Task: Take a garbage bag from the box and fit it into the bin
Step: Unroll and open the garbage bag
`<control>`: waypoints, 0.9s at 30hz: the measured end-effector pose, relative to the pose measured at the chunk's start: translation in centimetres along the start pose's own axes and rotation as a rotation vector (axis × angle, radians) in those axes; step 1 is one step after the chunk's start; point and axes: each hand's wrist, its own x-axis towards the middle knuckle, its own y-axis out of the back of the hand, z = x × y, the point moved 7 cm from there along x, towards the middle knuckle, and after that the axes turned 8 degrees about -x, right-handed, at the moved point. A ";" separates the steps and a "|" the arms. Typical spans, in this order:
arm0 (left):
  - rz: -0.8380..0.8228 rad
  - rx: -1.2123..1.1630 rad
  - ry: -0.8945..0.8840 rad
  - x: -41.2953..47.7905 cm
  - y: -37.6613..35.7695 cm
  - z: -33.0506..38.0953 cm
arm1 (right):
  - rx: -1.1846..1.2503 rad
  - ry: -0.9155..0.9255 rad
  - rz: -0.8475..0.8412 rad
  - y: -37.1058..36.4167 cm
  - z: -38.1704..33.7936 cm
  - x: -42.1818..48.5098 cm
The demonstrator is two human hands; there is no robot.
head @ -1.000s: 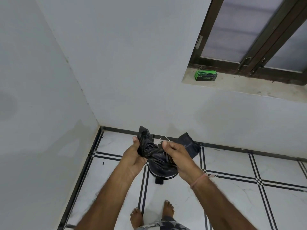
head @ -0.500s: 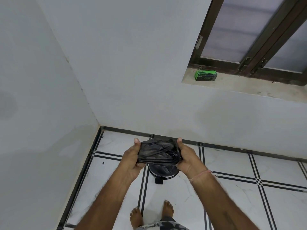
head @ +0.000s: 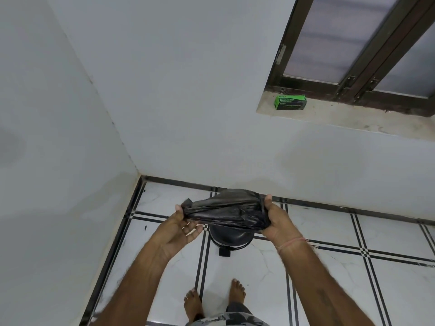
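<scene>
Pale grey-white walls (head: pixel 188 90) meet in a corner above a white tiled floor (head: pixel 388 290) crossed by black double lines. High on the right, a dark-framed window (head: pixel 353 38) with frosted panes sits over a rough concrete sill (head: pixel 341 118).

A crumpled black plastic garbage bag (head: pixel 226 211) is held stretched sideways in the air, directly above a small round black bin (head: pixel 231 237) that stands near the far wall. Most of the bin is hidden under the bag, and its domed lid looks to be down. The right hand (head: pixel 279 222) clasps the bag's right end, thumb over the top and fingers wrapped beneath. The left hand (head: pixel 181 228) only pinches the left end under its thumb, with the other fingers loose below. The small green cardboard box (head: pixel 290 102) of bags lies on the sill, well apart from both hands.

The bag is out of the box but not yet opened. Pulling the thin film sideways rather than parting its mouth could tear it, and the light left pinch may slip. The lid needs lifting by the front pedal (head: pixel 224 252) — otherwise the bag has nowhere to go.
</scene>
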 end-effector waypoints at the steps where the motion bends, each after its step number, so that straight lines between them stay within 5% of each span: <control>1: 0.012 -0.096 0.010 0.1 -0.2 -0.1 | -0.015 0.002 0.009 0.3 0.0 0.1; 5: 0.061 -0.274 0.061 0.1 -0.8 -0.4 | 0.018 -0.067 0.009 0.7 0.7 0.7; 13: -0.026 -0.084 0.043 0.9 4.1 1.3 | 0.022 -0.227 -0.045 3.5 0.2 3.5; 20: -0.011 0.461 0.063 1.3 6.0 1.7 | 0.012 -0.028 -0.198 2.9 -1.5 3.3; 27: 0.142 0.220 0.020 2.0 6.4 3.1 | -0.068 0.103 -0.271 2.8 -1.6 4.0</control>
